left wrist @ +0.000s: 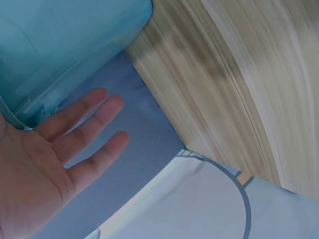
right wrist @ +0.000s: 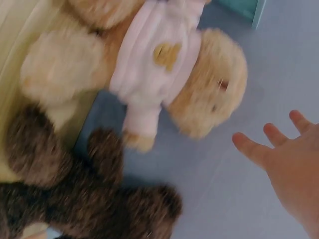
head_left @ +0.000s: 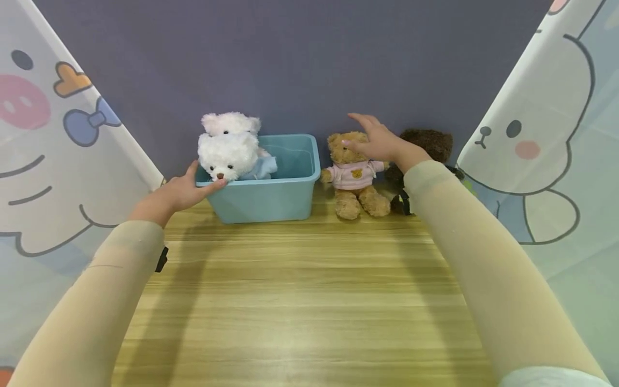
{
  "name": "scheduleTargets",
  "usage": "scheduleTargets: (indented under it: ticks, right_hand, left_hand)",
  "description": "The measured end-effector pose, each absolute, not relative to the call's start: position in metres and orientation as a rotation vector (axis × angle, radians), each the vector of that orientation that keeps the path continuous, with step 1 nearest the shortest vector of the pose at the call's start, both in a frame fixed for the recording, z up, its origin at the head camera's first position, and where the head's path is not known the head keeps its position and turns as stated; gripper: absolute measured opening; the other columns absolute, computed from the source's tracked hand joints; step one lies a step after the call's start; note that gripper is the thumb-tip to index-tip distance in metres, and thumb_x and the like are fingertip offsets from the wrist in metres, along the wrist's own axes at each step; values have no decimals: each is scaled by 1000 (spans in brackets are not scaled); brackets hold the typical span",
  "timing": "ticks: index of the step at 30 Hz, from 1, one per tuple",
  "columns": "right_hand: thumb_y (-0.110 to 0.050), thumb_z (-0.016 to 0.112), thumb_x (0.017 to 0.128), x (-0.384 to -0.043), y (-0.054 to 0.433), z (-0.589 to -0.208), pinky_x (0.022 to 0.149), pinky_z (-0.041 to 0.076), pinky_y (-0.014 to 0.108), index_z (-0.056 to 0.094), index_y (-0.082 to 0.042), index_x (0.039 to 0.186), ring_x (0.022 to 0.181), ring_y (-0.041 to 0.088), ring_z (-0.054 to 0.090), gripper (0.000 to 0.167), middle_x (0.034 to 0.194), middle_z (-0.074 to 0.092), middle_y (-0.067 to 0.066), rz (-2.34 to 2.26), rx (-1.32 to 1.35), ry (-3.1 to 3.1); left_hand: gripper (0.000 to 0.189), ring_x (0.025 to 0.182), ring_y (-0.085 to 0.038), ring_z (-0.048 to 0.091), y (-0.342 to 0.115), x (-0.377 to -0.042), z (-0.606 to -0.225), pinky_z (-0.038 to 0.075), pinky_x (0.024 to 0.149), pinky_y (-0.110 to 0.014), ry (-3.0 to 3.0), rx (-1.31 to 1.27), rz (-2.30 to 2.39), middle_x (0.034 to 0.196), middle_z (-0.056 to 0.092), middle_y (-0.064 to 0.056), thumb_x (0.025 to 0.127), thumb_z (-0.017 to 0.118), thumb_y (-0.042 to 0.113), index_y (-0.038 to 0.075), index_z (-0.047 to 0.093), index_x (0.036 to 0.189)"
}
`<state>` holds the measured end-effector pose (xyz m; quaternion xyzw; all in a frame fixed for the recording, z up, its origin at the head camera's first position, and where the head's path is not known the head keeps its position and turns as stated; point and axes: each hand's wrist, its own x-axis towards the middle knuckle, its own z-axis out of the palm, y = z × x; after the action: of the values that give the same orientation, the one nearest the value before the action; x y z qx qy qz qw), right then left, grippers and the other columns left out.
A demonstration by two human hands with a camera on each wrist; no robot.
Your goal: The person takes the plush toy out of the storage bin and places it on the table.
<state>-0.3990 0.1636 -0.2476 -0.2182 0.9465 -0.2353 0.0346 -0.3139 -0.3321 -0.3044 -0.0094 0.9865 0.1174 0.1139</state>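
My left hand (head_left: 180,192) rests at the left corner of a light-blue plastic bin (head_left: 261,201), thumb along its front rim. In the left wrist view, three spread fingers (left wrist: 82,130) extend beside the bin's outer wall; the thumb is hidden there. Two white teddy bears sit inside the bin: the front bear (head_left: 227,156) wears light blue, the rear bear (head_left: 231,122) is partly covered. Above and right of a tan teddy bear (head_left: 355,180) in a pink hoodie, my right hand (head_left: 379,142) hovers with fingers extended, holding nothing. The right wrist view shows its fingertips apart from that bear's head.
A dark brown teddy bear (right wrist: 94,199) sits to the right of the tan one, partly behind my right arm in the head view. Wood-grain tabletop (head_left: 300,290) stretches in front. A grey back wall (head_left: 300,64) and cartoon-printed side panels (head_left: 537,134) enclose the space.
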Motion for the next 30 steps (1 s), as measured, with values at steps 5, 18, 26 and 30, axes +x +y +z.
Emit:
scheduleTargets:
  ticks: [5,18,26,30]
  right_hand:
    - [-67,52,104,-400,131,-248,131,14,71,-2,-41,172,169,37,0,91,181,-10,6,-723,-772,2848]
    - [-69,54,102,-396,35,-244,134,18,64,2,-45,171,170,31,3,89,182,-4,-1,-661,-978,2741]
    - [-73,53,100,-392,-12,-239,134,18,63,1,-44,171,170,33,2,93,182,-4,-4,-570,-1033,2733]
    - [-75,54,98,-389,-31,-235,134,20,63,0,-46,171,170,32,2,95,182,-6,-5,-562,-1038,2730]
  left_hand:
    - [129,138,-73,38,-331,-314,-304,43,102,-81,2886,-44,323,160,24,-52,84,20,102,16,-35,162]
    - [128,133,-72,46,-331,-318,-310,51,92,-76,2920,-61,340,159,26,-52,84,22,102,18,-34,163]
    - [128,137,-74,39,-333,-321,-313,45,100,-82,2928,-63,354,160,22,-52,85,22,102,18,-32,164]
    - [127,138,-75,36,-334,-321,-312,41,103,-85,2918,-55,354,160,21,-53,85,22,101,17,-32,164]
